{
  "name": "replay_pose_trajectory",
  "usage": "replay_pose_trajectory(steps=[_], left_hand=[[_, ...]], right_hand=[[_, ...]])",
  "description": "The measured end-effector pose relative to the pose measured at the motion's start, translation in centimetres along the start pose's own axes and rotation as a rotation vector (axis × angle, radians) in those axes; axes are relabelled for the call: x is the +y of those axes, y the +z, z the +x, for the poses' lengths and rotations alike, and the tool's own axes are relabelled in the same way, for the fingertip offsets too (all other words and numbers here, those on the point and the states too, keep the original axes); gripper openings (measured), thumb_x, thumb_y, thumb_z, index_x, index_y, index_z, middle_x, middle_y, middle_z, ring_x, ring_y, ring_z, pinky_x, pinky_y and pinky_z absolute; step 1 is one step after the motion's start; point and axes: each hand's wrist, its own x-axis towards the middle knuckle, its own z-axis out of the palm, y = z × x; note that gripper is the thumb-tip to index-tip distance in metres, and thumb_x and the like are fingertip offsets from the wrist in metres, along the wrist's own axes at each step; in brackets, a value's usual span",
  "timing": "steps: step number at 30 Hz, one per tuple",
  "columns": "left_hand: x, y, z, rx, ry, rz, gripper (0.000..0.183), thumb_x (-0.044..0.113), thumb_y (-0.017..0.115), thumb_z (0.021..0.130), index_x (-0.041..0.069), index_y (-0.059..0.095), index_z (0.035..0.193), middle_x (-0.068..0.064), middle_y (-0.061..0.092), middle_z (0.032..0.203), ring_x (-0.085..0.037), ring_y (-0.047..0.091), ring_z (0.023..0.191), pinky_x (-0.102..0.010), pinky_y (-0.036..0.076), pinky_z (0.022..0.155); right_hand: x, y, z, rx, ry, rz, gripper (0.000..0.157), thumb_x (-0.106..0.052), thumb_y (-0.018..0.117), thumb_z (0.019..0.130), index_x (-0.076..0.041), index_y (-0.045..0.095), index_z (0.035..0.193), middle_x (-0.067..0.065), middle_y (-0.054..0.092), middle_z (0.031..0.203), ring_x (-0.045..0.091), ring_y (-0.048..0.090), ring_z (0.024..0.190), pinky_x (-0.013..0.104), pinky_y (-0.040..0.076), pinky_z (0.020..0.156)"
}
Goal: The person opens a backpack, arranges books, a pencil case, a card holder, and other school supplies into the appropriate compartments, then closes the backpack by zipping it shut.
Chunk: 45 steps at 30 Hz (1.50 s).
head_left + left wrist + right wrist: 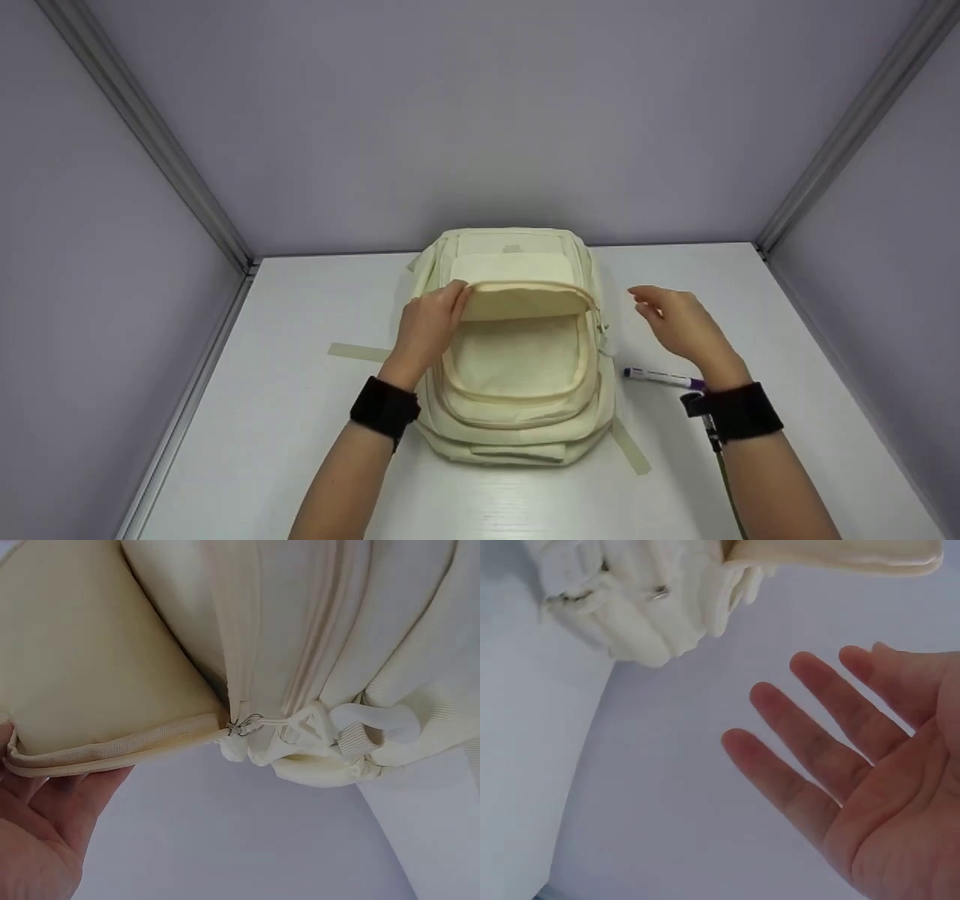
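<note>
A cream backpack (514, 435) lies on the white table with its front pocket unzipped and gaping. My left hand (430, 322) pinches the upper left edge of the pocket flap (529, 300) between thumb and fingers, lifting it away from the bag. In the left wrist view the flap's zipper edge (112, 754) runs from that hand to the zipper pull and strap buckle (375, 724). To the right of the bag, my right hand (679, 322) is held in the air, touching nothing. Its fingers (802, 772) are extended and slightly spread in the right wrist view.
A marker with purple ends (664, 377) lies on the table right of the bag, partly below the right wrist. Tape strips are stuck at the left (358, 352) and lower right (630, 448) of the bag. Grey panels (495, 112) enclose the table.
</note>
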Motion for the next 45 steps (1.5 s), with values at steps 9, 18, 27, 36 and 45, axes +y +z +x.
replay_pose_trajectory(steps=[9, 18, 27, 36, 45], left_hand=[[0.4, -0.4, 1.8, 0.004, -0.101, -0.010, 0.026, 0.028, 0.051, 0.104, 0.006, 0.065, 0.097, -0.005, 0.057, 0.065, -0.020, 0.046, 0.052, -0.043, 0.044, 0.050], [0.4, -0.9, 2.7, -0.019, -0.188, -0.021, 0.029, 0.029, 0.049, 0.105, 0.006, 0.065, 0.097, -0.007, 0.056, 0.064, -0.022, 0.048, 0.054, -0.043, 0.044, 0.051], [-0.1, -1.2, 4.5, -0.113, -0.265, -0.043, 0.033, 0.034, 0.046, 0.105, 0.007, 0.065, 0.099, -0.001, 0.049, 0.063, -0.017, 0.045, 0.055, -0.038, 0.042, 0.053], [-1.2, -1.0, 7.3, -0.209, -0.345, -0.011, 0.036, 0.037, 0.043, 0.105, 0.008, 0.065, 0.103, -0.008, 0.063, 0.079, -0.022, 0.055, 0.065, -0.041, 0.047, 0.062], [-1.3, -0.4, 8.1, -0.193, -0.384, -0.010, 0.037, 0.039, 0.043, 0.105, 0.009, 0.065, 0.100, -0.009, 0.063, 0.080, -0.024, 0.056, 0.068, -0.043, 0.047, 0.064]], right_hand=[[7.5, 0.2, -4.4, -0.165, 0.324, -0.198, 0.045, -0.009, 0.063, 0.094, 0.004, 0.051, 0.135, 0.030, 0.059, 0.123, 0.044, 0.063, 0.094, 0.050, 0.052, 0.065], [10.5, 1.5, -6.5, -0.279, 0.420, -0.248, 0.056, -0.016, 0.077, 0.084, 0.002, 0.055, 0.132, 0.033, 0.054, 0.127, 0.047, 0.059, 0.101, 0.056, 0.050, 0.070], [12.1, 3.2, -7.0, -0.239, 0.382, -0.190, 0.040, -0.015, 0.074, 0.084, 0.002, 0.064, 0.119, 0.026, 0.065, 0.108, 0.043, 0.062, 0.093, 0.054, 0.050, 0.067], [12.5, 4.2, -6.9, -0.206, 0.360, -0.158, 0.019, -0.012, 0.072, 0.087, -0.003, 0.072, 0.104, 0.014, 0.069, 0.095, 0.032, 0.064, 0.084, 0.050, 0.050, 0.065], [12.0, 2.9, -7.3, -0.197, 0.344, -0.193, 0.019, -0.008, 0.070, 0.090, 0.000, 0.069, 0.107, 0.019, 0.069, 0.096, 0.035, 0.064, 0.081, 0.046, 0.050, 0.060]])
